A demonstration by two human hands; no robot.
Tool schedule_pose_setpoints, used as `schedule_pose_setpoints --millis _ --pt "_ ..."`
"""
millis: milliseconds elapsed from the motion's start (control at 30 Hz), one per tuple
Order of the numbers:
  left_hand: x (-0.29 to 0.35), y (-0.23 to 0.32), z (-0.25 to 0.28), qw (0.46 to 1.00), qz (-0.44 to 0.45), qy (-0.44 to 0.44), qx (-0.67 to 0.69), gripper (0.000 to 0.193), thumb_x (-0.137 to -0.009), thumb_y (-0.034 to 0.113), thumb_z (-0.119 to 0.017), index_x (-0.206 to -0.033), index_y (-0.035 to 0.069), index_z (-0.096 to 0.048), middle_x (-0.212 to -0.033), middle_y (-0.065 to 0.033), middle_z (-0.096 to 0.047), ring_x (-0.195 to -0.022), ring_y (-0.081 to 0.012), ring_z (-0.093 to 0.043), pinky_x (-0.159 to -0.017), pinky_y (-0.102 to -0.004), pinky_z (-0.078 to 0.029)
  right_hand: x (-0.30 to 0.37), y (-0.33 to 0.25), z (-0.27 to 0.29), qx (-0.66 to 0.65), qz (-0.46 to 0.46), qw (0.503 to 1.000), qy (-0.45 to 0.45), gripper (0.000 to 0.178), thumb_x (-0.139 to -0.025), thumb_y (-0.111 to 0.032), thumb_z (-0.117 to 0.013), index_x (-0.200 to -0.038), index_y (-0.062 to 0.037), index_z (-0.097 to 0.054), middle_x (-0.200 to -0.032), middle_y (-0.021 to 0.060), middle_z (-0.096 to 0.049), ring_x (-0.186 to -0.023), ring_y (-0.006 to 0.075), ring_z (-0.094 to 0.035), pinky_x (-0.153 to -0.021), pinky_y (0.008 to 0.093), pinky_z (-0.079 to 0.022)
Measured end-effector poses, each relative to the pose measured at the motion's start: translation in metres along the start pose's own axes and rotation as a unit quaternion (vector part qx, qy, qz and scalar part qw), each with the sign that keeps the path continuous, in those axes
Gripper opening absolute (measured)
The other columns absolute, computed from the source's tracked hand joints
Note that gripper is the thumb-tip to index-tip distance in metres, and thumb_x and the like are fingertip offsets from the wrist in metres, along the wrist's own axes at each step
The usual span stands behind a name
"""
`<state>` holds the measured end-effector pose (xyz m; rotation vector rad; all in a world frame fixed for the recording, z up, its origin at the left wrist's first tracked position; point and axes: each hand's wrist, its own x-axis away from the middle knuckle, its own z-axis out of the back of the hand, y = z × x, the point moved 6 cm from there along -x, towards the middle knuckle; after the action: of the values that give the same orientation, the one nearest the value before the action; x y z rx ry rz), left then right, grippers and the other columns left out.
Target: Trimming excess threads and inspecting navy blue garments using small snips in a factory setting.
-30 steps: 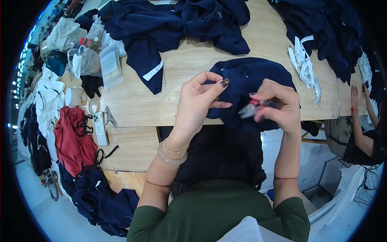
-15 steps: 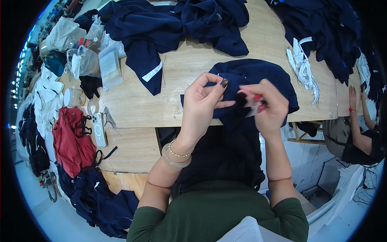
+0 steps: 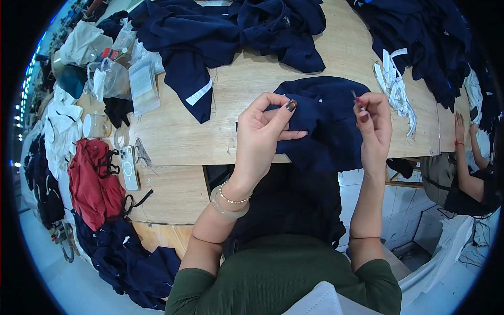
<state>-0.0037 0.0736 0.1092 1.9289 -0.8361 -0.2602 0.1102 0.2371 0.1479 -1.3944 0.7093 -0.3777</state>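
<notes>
The bare left forearm [image 3: 211, 223] slants up and inward; at its end the bare left grip [image 3: 265, 122] pinches, its dark-nailed thumb [image 3: 280, 118] against the index finger, a lower finger [image 3: 293, 135] stretched out. The bare right forearm [image 3: 368, 207] stands nearly upright, its bare right grip [image 3: 377, 123] curled closed, thumb pointing up.

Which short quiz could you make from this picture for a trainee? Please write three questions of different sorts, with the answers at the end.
1. True or false: the phone lies just to the right of the red cloth item.
2. Choose one. What colour is the garment at the fingertips of the left hand?
A) white
B) navy
C) red
3. Fill the gap: the small red tool is held in the person's ____ hand.

Key:
1. True.
2. B, navy.
3. Right; the right hand holds it.
</notes>
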Motion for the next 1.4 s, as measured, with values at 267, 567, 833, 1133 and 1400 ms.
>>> schedule_pose_setpoints --millis 267,567,833,1133,1400 --pt "0.001 -0.001 -0.002 0.999 0.032 -0.002 0.001 0.01 -0.096 0.01 -0.057 -0.1 0.001 -0.059 -0.062 0.0066 -0.047 -0.052 0.0014 -0.042 -0.064 -0.0272 -0.06 0.002 -0.019 -0.009 0.241 0.14 0.958 -0.069 0.029 -0.071 -0.016 -0.081 -0.078 0.0024 -0.061 -0.071 0.0059 -0.054 -0.067 0.0161 -0.049 -0.059 0.0274 -0.039" --pt "0.001 0.0 -0.004 0.999 0.035 0.0 -0.01 0.01 -0.096 0.01 -0.057 -0.099 0.001 -0.06 -0.062 0.0063 -0.048 -0.052 0.0012 -0.041 -0.063 -0.0267 -0.06 0.0 -0.027 -0.024 0.278 0.157 0.941 -0.11 0.031 -0.066 -0.018 -0.082 -0.077 0.003 -0.063 -0.07 0.0078 -0.058 -0.065 0.02 -0.049 -0.058 0.0289 -0.04" --pt "0.0 0.002 -0.004 0.999 0.037 0.007 -0.012 0.009 -0.096 0.01 -0.058 -0.098 0.001 -0.06 -0.061 0.0072 -0.045 -0.052 0.0017 -0.039 -0.064 -0.0269 -0.06 0.0 -0.027 -0.017 0.277 0.186 0.938 -0.089 0.028 -0.065 -0.016 -0.082 -0.077 0.002 -0.064 -0.07 0.007 -0.058 -0.065 0.0194 -0.05 -0.057 0.0292 -0.04" --pt "-0.002 0.013 0.004 0.983 -0.055 0.051 -0.166 0.013 -0.095 0.013 -0.06 -0.098 0.0 -0.059 -0.065 0.0036 -0.054 -0.055 -0.0004 -0.047 -0.056 -0.0212 -0.054 0.002 -0.02 -0.006 0.233 0.155 0.96 -0.016 0.031 -0.071 -0.017 -0.082 -0.084 0.0012 -0.062 -0.079 0.0046 -0.06 -0.069 0.0121 -0.052 -0.061 0.0256 -0.042" --pt "-0.002 0.002 0.009 0.997 0.022 0.028 -0.074 0.013 -0.096 0.013 -0.059 -0.099 0.0 -0.057 -0.062 0.0035 -0.054 -0.051 -0.0003 -0.045 -0.046 -0.0189 -0.05 0.016 -0.003 -0.022 0.16 0.044 0.984 -0.067 0.028 -0.076 -0.015 -0.079 -0.092 0.0007 -0.062 -0.086 0.0044 -0.06 -0.074 0.0111 -0.055 -0.066 0.0236 -0.044"
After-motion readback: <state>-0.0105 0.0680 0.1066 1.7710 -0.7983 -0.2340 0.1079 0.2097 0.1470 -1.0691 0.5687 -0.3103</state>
